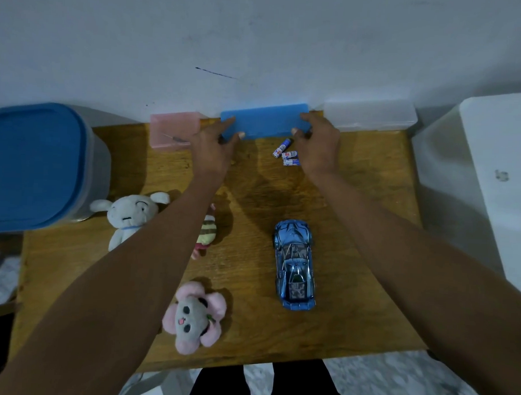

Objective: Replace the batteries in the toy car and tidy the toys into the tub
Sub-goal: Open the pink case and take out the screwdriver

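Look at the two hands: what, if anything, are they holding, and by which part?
Both hold the blue box by its short ends: the left hand at its left end, the right hand at its right end, fingers curled over the corners.

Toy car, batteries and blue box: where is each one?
toy car (294, 263): head view, on its roof.
batteries (286, 153): head view, on the middle one.
blue box (265, 122): head view, on its lid.

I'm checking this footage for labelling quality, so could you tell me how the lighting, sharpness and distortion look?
Head view: dim, bluish light; the forearms throw soft shadows across the wooden table; wide-angle bending curves the table's edges; the battery labels are too blurred to read; the toy car is fairly sharp, with small glints.
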A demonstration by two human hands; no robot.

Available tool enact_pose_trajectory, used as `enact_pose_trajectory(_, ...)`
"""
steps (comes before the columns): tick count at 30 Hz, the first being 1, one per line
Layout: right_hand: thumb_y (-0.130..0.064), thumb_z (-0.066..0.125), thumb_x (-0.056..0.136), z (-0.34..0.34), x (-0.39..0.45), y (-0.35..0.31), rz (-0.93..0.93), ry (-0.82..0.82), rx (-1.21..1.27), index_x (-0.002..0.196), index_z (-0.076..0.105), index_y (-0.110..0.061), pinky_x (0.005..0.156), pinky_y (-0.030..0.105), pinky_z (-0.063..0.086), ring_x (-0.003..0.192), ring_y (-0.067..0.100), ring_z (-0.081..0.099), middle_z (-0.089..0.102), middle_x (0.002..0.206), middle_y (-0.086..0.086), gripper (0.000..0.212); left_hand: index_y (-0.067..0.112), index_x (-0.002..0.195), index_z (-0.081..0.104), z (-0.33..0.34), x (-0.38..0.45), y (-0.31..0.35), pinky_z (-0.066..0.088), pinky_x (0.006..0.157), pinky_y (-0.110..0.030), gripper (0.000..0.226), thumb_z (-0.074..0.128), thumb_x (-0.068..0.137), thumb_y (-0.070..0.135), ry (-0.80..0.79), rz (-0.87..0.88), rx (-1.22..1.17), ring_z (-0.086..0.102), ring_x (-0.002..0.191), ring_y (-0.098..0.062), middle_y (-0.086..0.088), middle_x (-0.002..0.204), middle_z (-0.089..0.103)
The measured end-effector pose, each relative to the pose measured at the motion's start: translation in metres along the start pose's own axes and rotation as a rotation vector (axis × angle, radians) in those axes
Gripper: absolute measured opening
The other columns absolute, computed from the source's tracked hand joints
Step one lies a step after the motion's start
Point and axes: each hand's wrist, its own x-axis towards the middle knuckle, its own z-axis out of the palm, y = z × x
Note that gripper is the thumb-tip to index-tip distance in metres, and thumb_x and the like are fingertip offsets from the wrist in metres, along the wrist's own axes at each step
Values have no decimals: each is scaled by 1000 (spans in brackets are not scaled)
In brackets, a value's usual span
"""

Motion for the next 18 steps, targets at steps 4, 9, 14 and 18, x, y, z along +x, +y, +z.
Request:
enact_pose_trajectory(4, -16, 69, 94, -1, 0, -3, 30, -24, -28, 130, 64, -12, 89, 11, 44, 113, 17, 63, 64, 129, 7, 37, 10, 133, 66, 0, 0, 4, 53, 105, -36, 49, 78, 88, 24, -2, -47, 14, 66, 114, -18, -11, 133, 67)
enact_pose_trajectory(9, -17, 66, 95, -8, 1, -19, -2, -71, -185, 130, 63, -12, 98, 35, 52, 115, 26, 61, 62, 129, 11, 35, 12, 135, 64, -10, 6, 16, 49, 106, -33, 48, 75, 91, 28, -71, -43, 153, 65, 115, -24, -13, 134, 66)
enact_pose_trajectory(14, -23, 64, 93, -7, -1, -60, -33, -68, -359, 124, 62, -22, 85, 35, 48, 117, 26, 51, 51, 127, 8, 31, 18, 131, 68, -51, 4, 23, 53, 101, -40, 43, 69, 93, 36, -18, 65, 294, 66, 111, -24, -10, 125, 70)
enact_pose_trajectory(18, -18, 66, 89, 24, -9, -100, -220, -192, -215, 117, 65, -22, 89, 35, 50, 107, 22, 60, 63, 114, 6, 29, 14, 121, 72, -101, 1, 3, 51, 92, -32, 33, 71, 91, 28, 126, 166, 320, 65, 108, -25, -10, 120, 71)
